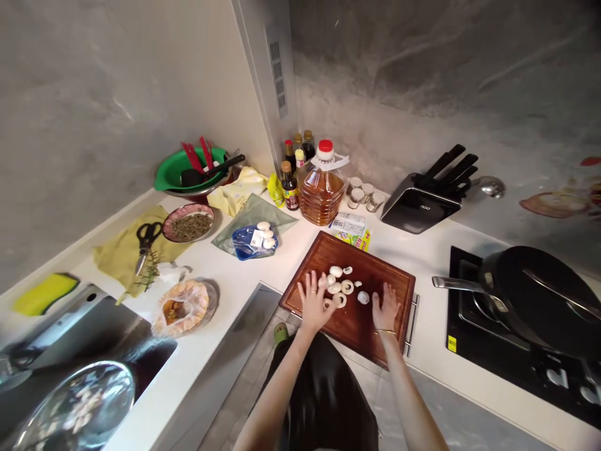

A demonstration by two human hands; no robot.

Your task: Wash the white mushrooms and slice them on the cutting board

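Note:
A dark wooden cutting board [375, 269] lies on the white counter in front of me. Several white mushrooms [342, 285], some halved, sit near its middle. My left hand [313, 305] rests at the board's left side with fingers spread, touching the mushroom pile. My right hand [385, 308] lies flat on the board with fingers apart, just right of one mushroom piece [363, 297]. Neither hand holds anything.
A black pan [535, 294] sits on the stove at right. Behind the board stand an oil jug [323, 188], sauce bottles [290, 185] and a knife block [422, 202]. To the left: a blue tray of mushrooms [253, 240], scissors [146, 243], a green bowl [188, 168], the sink [75, 351].

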